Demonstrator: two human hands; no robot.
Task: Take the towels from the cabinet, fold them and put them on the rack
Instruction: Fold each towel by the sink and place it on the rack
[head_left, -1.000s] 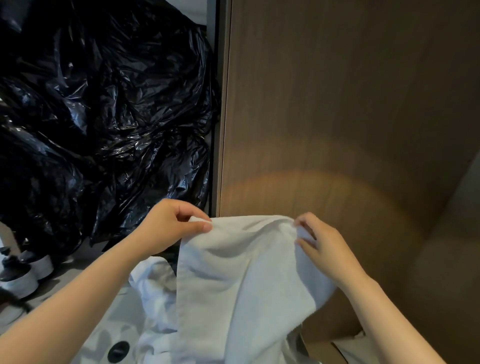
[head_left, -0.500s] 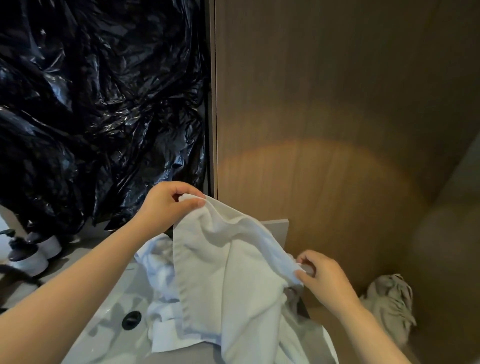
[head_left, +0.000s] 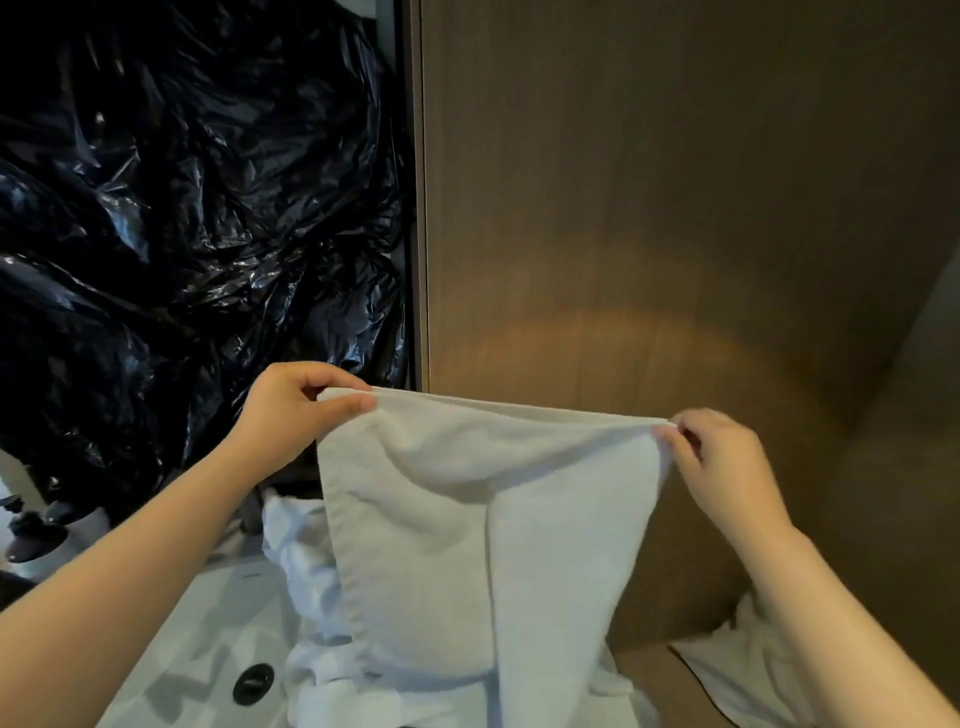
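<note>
The left hand (head_left: 291, 421) pinches one top corner of a white terry-cloth towel (head_left: 467, 519) between thumb and forefinger. The right hand (head_left: 727, 467), at three o'clock from it, pinches the other corner. Half a second ago the right hand gripped lower down; it has risen level, pulling the top edge straight. The towel hangs open, likely ready for its first fold, above crumpled white towels (head_left: 306, 571) in a white basin (head_left: 208, 649) at six o'clock.

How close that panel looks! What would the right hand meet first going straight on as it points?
Likely the wooden panel beyond the towel the right hand pinches; depth is unclear.
</note>
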